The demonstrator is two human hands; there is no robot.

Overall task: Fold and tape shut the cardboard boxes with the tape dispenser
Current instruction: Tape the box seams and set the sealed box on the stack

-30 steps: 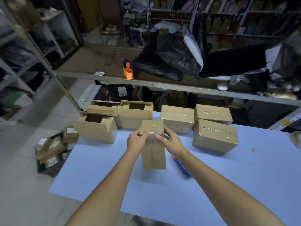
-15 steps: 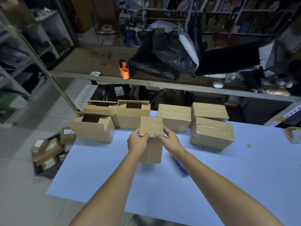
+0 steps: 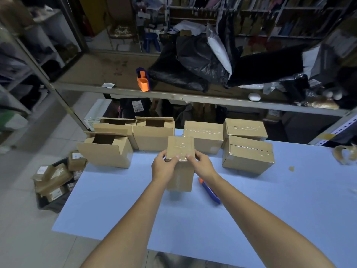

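A small brown cardboard box stands on end in the middle of the light blue table, clear tape across its top. My left hand grips its left upper edge and my right hand grips its right upper edge, thumbs on the taped top. A blue and orange tape dispenser lies on the table just right of the box, partly hidden by my right forearm.
Three open boxes stand at the table's back left, three taped boxes at the back right. A tape roll lies at the right edge. An orange dispenser sits on the shelf behind. Parcels lie on the floor left.
The box has lifted slightly and shifted away from me, both hands keeping their grip on its top edges.
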